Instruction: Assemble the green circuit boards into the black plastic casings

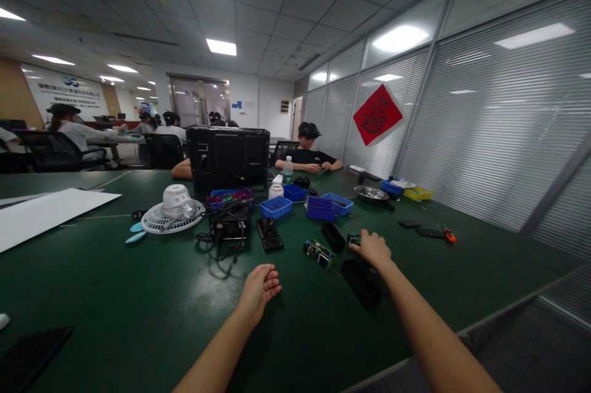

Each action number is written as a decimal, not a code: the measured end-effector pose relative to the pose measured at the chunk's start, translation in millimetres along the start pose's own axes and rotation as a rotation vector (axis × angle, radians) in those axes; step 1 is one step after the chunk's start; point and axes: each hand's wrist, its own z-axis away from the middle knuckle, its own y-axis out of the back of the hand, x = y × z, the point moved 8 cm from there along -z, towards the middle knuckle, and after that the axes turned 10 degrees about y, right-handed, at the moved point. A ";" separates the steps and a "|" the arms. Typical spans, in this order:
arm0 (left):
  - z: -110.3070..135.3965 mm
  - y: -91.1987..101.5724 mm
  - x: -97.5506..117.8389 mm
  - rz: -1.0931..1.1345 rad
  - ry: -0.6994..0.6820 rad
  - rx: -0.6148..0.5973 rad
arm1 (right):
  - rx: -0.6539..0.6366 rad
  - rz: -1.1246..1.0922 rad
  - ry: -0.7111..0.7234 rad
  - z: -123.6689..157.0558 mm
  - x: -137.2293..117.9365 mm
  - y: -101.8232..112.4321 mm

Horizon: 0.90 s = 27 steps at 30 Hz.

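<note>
My left hand (260,288) rests on the green table (115,294), palm up, fingers loosely curled and apart, holding nothing. My right hand (372,247) reaches forward, fingers bent down onto a small dark part (353,238) beside a black block (333,236). Whether those fingers grip the part is hidden. A small green and black component (318,252) lies just left of that hand. A flat black piece (361,283) lies under my right wrist.
A black computer case (228,159) stands mid-table behind several blue bins (276,207), a white fan (173,210) and a tangle of cables (221,239). A metal bowl (371,194) and orange-handled tool (449,235) lie right. A person (308,156) sits opposite; others sit far left.
</note>
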 end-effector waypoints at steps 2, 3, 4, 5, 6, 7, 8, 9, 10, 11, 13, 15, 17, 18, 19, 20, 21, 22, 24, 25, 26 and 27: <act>0.9 -0.6 0.0 -0.002 0.006 -0.001 | 0.107 0.052 0.039 7.1 -19.3 18.6; 1.3 -0.9 -0.1 -0.002 0.008 -0.004 | 0.135 0.048 0.078 11.1 -32.4 25.2; 1.5 -0.9 0.0 -0.001 0.008 -0.005 | 0.130 0.029 0.122 15.2 -46.5 28.6; 1.7 -0.9 0.1 0.000 0.008 -0.008 | 0.091 0.003 0.166 19.3 -60.8 28.6; 1.9 -0.9 0.2 0.002 0.006 -0.011 | 0.043 -0.014 0.206 23.8 -74.7 26.9; 1.9 -0.8 0.2 0.003 0.005 -0.014 | 0.011 -0.020 0.248 28.6 -88.3 25.6; 2.0 -0.7 0.1 0.005 0.006 -0.016 | -0.005 -0.020 0.293 33.5 -101.2 24.5; 2.2 -0.7 0.0 0.006 0.007 -0.018 | -0.010 -0.013 0.324 38.1 -111.9 23.1; 2.4 -0.7 -0.1 0.006 0.009 -0.018 | -0.012 -0.002 0.348 42.3 -120.9 21.0; 2.7 -0.7 -0.1 0.005 0.010 -0.016 | -0.015 0.014 0.364 45.7 -128.0 18.0; 3.5 -0.3 0.0 0.003 0.013 -0.006 | -0.034 0.050 0.379 50.4 -137.3 9.5; 4.1 0.0 0.3 0.003 0.014 -0.001 | -0.053 0.080 0.389 52.5 -141.6 0.8; 3.9 0.2 0.4 0.005 0.013 -0.007 | -0.043 0.098 0.399 53.1 -142.1 -4.0; 3.6 0.4 0.3 0.004 0.011 -0.011 | -0.031 0.109 0.400 53.4 -140.8 -5.0; 3.1 0.7 0.2 0.003 0.010 -0.016 | -0.021 0.119 0.396 53.7 -138.5 -5.4; 2.5 1.0 0.0 0.001 0.010 -0.019 | -0.015 0.129 0.387 54.2 -135.3 -5.4; 1.9 1.3 -0.2 0.000 0.009 -0.023 | -0.018 0.137 0.376 54.9 -131.5 -5.2; 1.5 1.6 -0.3 -0.001 0.007 -0.026 | -0.026 0.139 0.363 55.7 -127.1 -4.3; 1.0 2.3 -0.6 0.000 0.006 -0.027 | -0.029 0.114 0.353 57.3 -117.9 1.9; 0.9 2.4 -0.7 0.001 0.007 -0.026 | -0.014 0.085 0.348 57.7 -112.3 8.4; 1.0 2.4 -0.8 0.003 0.008 -0.025 | 0.019 0.047 0.334 57.6 -104.9 17.6; 1.2 2.4 -0.8 0.005 0.010 -0.023 | 0.065 0.001 0.307 57.2 -95.3 29.0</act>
